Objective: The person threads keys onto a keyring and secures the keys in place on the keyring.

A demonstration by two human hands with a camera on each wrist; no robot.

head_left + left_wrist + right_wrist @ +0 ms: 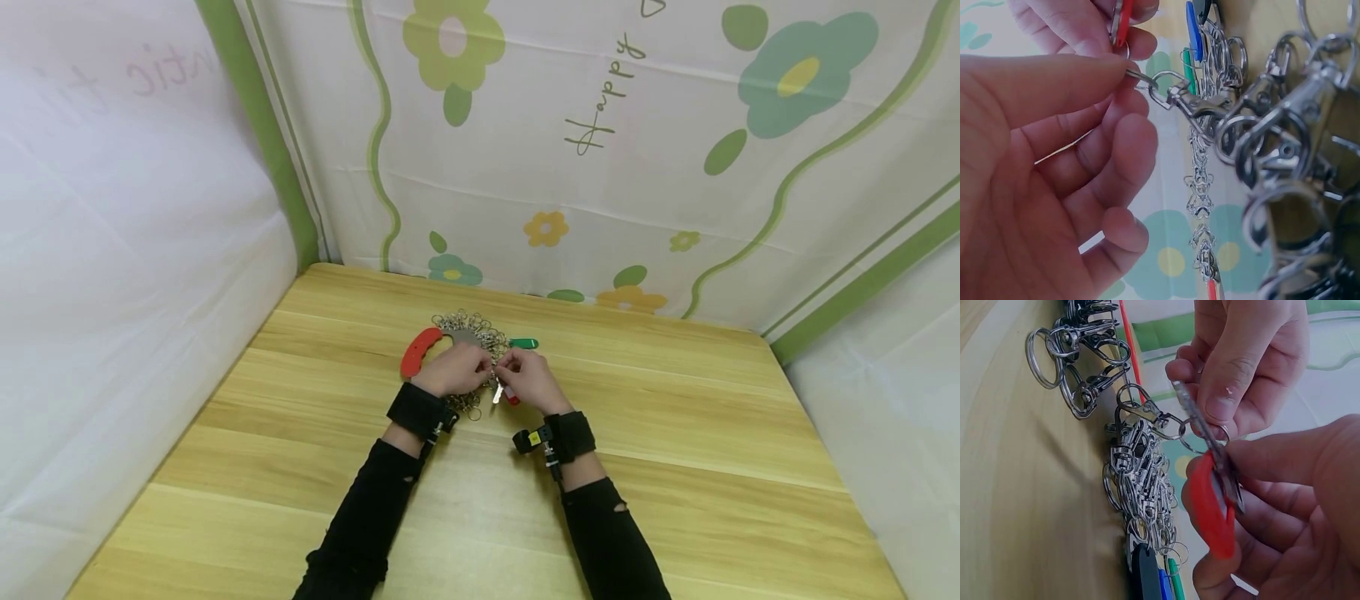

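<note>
My left hand [457, 371] pinches a split ring [1140, 77] between thumb and forefinger. The ring hangs on a metal snap clip [1191, 106], one of several on a large key holder with a red handle [422, 352]. Right beside it, my right hand [528, 379] holds a key [1194, 415] with a red tag [1207, 506], its thumb by the small ring. In the right wrist view the key crosses in front of the split ring. The fingertips of both hands are close together, partly hiding where the rings meet.
A green tag [523, 342] lies on the wooden table [675, 442] behind my right hand. Blue [1165, 584] and black [1145, 572] tags hang among the clips. Patterned cloth [525, 167] walls in the table at the back and sides.
</note>
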